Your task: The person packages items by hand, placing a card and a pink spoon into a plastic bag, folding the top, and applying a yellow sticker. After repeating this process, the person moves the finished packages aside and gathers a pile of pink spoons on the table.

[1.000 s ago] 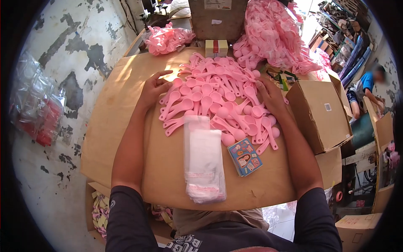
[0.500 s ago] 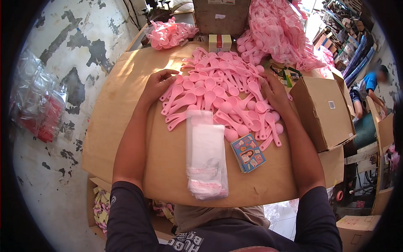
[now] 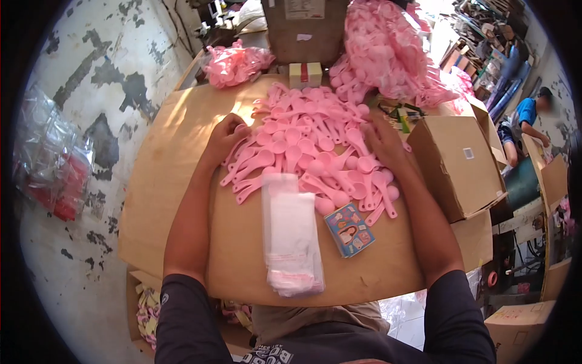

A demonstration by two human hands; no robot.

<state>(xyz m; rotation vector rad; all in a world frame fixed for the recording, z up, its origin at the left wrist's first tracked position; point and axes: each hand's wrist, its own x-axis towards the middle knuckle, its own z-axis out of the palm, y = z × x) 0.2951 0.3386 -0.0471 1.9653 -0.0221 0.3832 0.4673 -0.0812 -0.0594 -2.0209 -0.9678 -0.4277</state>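
A broad heap of pink plastic spoons covers the middle of the cardboard-topped table. My left hand rests at the heap's left edge, fingers curled over a spoon there; whether it grips it is hidden. At the right edge my right hand lies against the spoons with its fingers spread. Nearer to me is a stack of clear plastic sleeves. Just right of the sleeves sits a small stack of blue printed cards.
Bagged pink spoons are piled at the back right, and a smaller bag at the back left. A yellowish block with a red band stands behind the heap. An open cardboard box is at the right; beyond it is another person.
The camera view has shifted, so the table sits slightly lower and further left. Both hands remain at the sides of the heap.
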